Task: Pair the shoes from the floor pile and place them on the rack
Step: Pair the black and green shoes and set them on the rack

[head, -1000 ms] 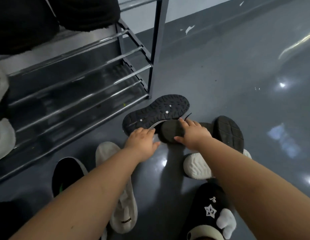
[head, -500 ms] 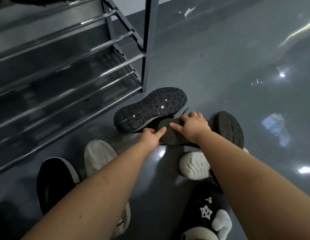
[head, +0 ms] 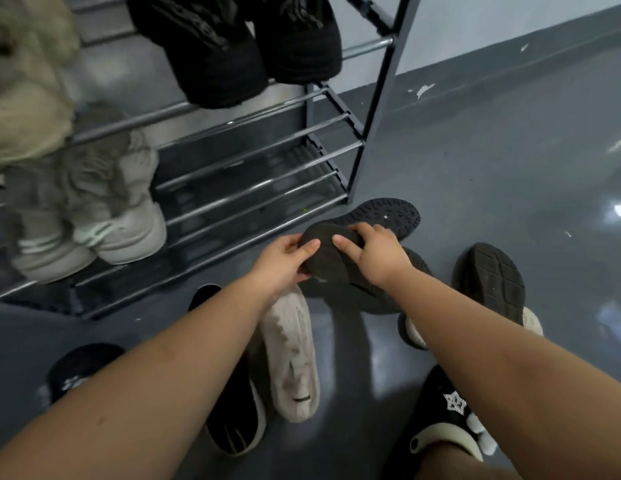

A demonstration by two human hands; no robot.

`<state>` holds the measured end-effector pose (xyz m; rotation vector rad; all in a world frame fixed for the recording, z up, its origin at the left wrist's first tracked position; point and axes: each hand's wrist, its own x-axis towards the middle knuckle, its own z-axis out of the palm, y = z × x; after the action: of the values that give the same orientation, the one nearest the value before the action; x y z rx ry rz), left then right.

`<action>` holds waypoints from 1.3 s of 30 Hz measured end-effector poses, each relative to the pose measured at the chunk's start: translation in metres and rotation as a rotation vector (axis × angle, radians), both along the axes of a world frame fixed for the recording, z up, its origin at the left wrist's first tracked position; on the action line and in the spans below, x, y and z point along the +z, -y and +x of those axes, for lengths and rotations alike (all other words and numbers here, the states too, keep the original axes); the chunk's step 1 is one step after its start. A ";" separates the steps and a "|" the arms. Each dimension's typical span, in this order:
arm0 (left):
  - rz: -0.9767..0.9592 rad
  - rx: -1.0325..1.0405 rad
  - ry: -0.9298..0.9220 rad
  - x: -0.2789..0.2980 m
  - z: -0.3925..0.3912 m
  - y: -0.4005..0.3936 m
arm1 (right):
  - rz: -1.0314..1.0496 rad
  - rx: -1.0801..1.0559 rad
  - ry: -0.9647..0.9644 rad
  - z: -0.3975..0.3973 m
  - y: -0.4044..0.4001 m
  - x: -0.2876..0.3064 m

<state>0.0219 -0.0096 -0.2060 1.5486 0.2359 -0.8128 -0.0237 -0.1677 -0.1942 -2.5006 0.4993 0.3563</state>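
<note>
Both hands hold one dark grey shoe [head: 328, 259] lifted just off the floor in front of the rack. My left hand [head: 285, 256] grips its toe end with the thumb on top. My right hand [head: 375, 251] grips it from the right, fingers curled over the upper. Behind it a black shoe [head: 388, 213] lies sole-up by the rack's post. Another dark shoe [head: 492, 278] lies sole-up at the right. The metal shoe rack [head: 253, 188] carries black shoes [head: 233, 46] on the upper shelf and grey sneakers [head: 94, 209] on a lower shelf.
On the glossy grey floor lie a beige shoe [head: 291, 355], a black slipper [head: 233, 424] beside it, a black slipper [head: 77, 372] at the left, and a black slipper with a star [head: 447, 410] at the lower right. A fuzzy beige shoe [head: 21, 81] sits upper left.
The dark grey shoe has come up off the floor toward the rack, now held by both hands. The view tilted up, showing the shoes on the rack.
</note>
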 end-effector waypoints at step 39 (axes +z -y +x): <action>-0.058 0.048 -0.350 0.067 -0.129 -0.169 | 1.222 -0.339 -0.214 -0.127 -0.173 0.063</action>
<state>-0.1071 0.1590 -0.1389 1.3352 0.4989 -1.0414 -0.1511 0.0054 -0.1312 -1.1856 0.5417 0.5694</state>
